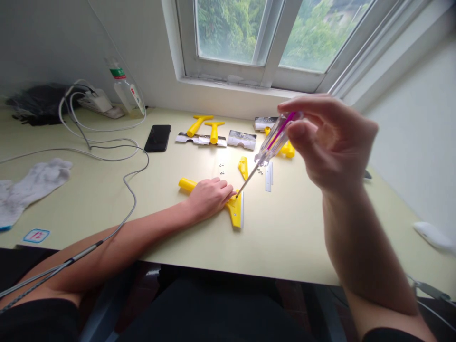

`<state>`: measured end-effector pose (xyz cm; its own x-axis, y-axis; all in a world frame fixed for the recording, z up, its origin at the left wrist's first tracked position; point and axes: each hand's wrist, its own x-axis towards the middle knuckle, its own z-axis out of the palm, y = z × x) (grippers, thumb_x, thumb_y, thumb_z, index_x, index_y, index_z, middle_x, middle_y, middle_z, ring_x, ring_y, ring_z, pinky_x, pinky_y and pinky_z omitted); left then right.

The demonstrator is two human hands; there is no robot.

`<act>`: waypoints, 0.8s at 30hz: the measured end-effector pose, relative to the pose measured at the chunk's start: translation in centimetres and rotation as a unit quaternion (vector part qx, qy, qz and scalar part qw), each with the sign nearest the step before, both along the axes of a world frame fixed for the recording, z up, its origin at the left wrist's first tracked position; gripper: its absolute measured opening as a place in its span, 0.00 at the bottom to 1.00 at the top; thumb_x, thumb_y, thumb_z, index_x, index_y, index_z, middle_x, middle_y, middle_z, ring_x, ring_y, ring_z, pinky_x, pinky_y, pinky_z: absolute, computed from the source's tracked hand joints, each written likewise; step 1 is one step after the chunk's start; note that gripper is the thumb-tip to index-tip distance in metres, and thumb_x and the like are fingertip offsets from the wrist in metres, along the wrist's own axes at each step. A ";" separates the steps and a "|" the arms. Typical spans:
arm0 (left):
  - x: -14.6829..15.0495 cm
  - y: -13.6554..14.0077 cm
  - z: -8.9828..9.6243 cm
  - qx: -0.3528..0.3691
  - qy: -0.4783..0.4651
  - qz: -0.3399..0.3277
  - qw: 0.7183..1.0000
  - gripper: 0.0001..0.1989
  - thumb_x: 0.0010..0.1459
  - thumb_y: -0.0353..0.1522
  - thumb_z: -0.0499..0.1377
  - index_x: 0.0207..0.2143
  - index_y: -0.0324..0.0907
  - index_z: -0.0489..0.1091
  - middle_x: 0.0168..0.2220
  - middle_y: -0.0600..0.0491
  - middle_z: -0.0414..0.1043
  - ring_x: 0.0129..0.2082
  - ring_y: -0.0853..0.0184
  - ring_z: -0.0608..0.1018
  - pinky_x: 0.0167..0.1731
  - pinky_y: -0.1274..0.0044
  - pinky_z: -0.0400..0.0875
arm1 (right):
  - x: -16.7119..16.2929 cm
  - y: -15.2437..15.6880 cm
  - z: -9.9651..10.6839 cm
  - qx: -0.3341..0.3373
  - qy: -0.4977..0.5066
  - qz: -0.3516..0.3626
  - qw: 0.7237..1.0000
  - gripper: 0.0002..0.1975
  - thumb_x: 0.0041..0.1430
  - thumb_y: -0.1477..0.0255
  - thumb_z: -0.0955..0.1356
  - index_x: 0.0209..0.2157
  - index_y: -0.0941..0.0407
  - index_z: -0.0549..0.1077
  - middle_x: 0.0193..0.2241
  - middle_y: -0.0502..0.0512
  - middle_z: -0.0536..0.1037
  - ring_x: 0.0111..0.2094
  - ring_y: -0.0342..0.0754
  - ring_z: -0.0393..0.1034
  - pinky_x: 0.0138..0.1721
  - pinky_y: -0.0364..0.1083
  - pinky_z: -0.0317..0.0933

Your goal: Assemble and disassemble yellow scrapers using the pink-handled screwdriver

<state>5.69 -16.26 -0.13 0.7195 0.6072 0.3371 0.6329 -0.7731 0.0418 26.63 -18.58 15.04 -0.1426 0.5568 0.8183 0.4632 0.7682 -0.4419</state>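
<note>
A yellow scraper [235, 217] with a metal blade along its right edge lies on the table. My left hand [211, 198] is closed over its handle near the head. In my right hand [329, 137] is a screwdriver [276, 135] with a clear and purple handle, gripped at the top end by thumb and fingers. The shaft slants down to the left, and its tip meets the scraper head beside my left fingertips. Just beyond lie a small yellow plate [242, 167], several small nuts [222, 169] and loose metal blades [268, 178].
Yellow scraper handles [214, 131] and printed cards [242, 139] lie at the back. A black phone [157, 138], a cable [128, 183], a plastic bottle [126, 92] and white gloves [33, 185] are on the left. A white mouse [432, 235] sits at the far right.
</note>
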 end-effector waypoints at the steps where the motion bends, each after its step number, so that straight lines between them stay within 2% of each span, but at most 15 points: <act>1: 0.0 0.0 0.0 0.000 0.001 0.001 1.000 0.19 0.70 0.38 0.48 0.29 0.40 0.69 0.27 0.52 0.70 0.29 0.67 0.70 0.25 0.75 0.56 | 0.1 0.2 -0.2 0.021 0.008 0.002 1.000 0.11 0.57 0.68 0.73 0.43 0.48 0.79 0.40 0.51 0.78 0.41 0.50 0.75 0.43 0.52 0.74; 3: 0.0 0.0 0.0 -0.001 0.004 0.003 1.000 0.19 0.70 0.38 0.48 0.29 0.40 0.69 0.28 0.52 0.70 0.29 0.67 0.70 0.26 0.75 0.56 | 0.2 0.5 -0.4 0.023 0.011 0.029 0.999 0.13 0.57 0.71 0.72 0.45 0.47 0.78 0.41 0.51 0.79 0.42 0.50 0.75 0.46 0.52 0.73; 5: 0.0 -0.1 0.1 -0.001 0.007 0.005 1.000 0.18 0.70 0.37 0.48 0.29 0.40 0.69 0.28 0.52 0.70 0.29 0.67 0.70 0.26 0.75 0.57 | 0.2 0.5 -0.5 -0.003 0.009 0.057 0.998 0.14 0.62 0.72 0.69 0.48 0.47 0.77 0.44 0.51 0.79 0.45 0.50 0.75 0.50 0.54 0.71; 10: 0.1 -0.1 0.1 -0.005 0.008 0.005 1.000 0.19 0.70 0.37 0.48 0.30 0.40 0.69 0.28 0.52 0.70 0.29 0.67 0.70 0.26 0.75 0.57 | 0.2 0.6 -0.5 0.002 0.039 0.059 0.998 0.14 0.55 0.75 0.73 0.44 0.49 0.79 0.41 0.52 0.79 0.43 0.51 0.75 0.45 0.53 0.73; 13: 0.1 -0.1 0.2 -0.010 0.007 0.005 1.000 0.19 0.70 0.37 0.48 0.30 0.40 0.70 0.27 0.52 0.70 0.29 0.67 0.69 0.26 0.76 0.57 | 0.3 0.7 -0.5 -0.023 0.035 0.089 0.995 0.16 0.60 0.75 0.69 0.49 0.49 0.77 0.43 0.53 0.79 0.46 0.52 0.75 0.51 0.56 0.71; 18: 0.1 -0.1 0.1 -0.010 0.005 0.005 1.000 0.18 0.70 0.37 0.49 0.30 0.40 0.70 0.27 0.52 0.70 0.29 0.67 0.69 0.26 0.76 0.56 | 0.3 0.4 -0.3 0.006 -0.004 0.016 1.000 0.14 0.58 0.71 0.72 0.46 0.47 0.79 0.42 0.52 0.78 0.44 0.52 0.74 0.48 0.55 0.72; 21: 0.1 0.0 0.1 -0.003 0.005 0.006 1.000 0.18 0.70 0.37 0.49 0.29 0.40 0.69 0.27 0.52 0.71 0.28 0.67 0.69 0.25 0.75 0.55 | 0.3 0.1 -0.2 -0.014 -0.009 0.039 0.999 0.14 0.61 0.72 0.69 0.48 0.46 0.77 0.44 0.50 0.79 0.46 0.51 0.74 0.53 0.57 0.69; 24: 0.0 0.0 0.1 0.000 0.003 0.005 1.000 0.18 0.70 0.37 0.49 0.29 0.40 0.69 0.28 0.52 0.71 0.29 0.67 0.69 0.25 0.74 0.54 | 0.3 0.2 -0.4 -0.007 -0.003 0.031 1.000 0.12 0.59 0.70 0.71 0.45 0.47 0.77 0.45 0.50 0.78 0.47 0.51 0.74 0.50 0.56 0.72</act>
